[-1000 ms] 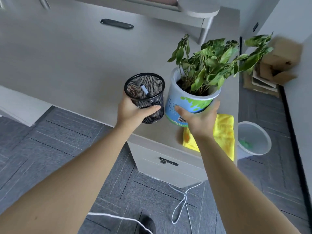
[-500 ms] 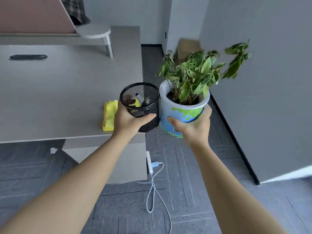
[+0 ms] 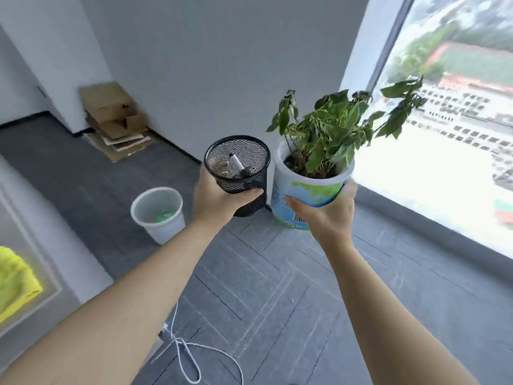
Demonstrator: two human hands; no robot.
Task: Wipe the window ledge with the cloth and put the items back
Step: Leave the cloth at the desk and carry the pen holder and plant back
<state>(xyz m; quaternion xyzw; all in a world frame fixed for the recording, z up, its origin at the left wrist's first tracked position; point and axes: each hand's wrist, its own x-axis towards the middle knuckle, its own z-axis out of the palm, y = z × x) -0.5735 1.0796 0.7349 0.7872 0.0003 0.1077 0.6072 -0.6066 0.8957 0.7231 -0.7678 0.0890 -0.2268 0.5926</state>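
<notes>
My left hand [image 3: 219, 200] grips a black mesh pen holder [image 3: 241, 165] with a white pen and dark items inside. My right hand [image 3: 329, 215] grips a white pot with green and blue print holding a leafy green plant [image 3: 306, 187]. Both are held in the air above the grey floor, side by side and almost touching. The grey window ledge [image 3: 433, 226] runs along the bottom of the bright window at the right, just beyond the plant. The yellow cloth [image 3: 14, 282] lies on the desk at the far left edge.
A translucent waste bin [image 3: 158, 215] stands on the floor left of my hands. Flattened cardboard boxes [image 3: 116, 120] lean in the far corner. A white cable [image 3: 188, 354] loops on the floor near the desk [image 3: 41, 309]. A grey wall stands ahead.
I have turned right, away from the desk toward the window, carrying both items along. The cloth stays behind on the desk; the window and ledge have come into view.
</notes>
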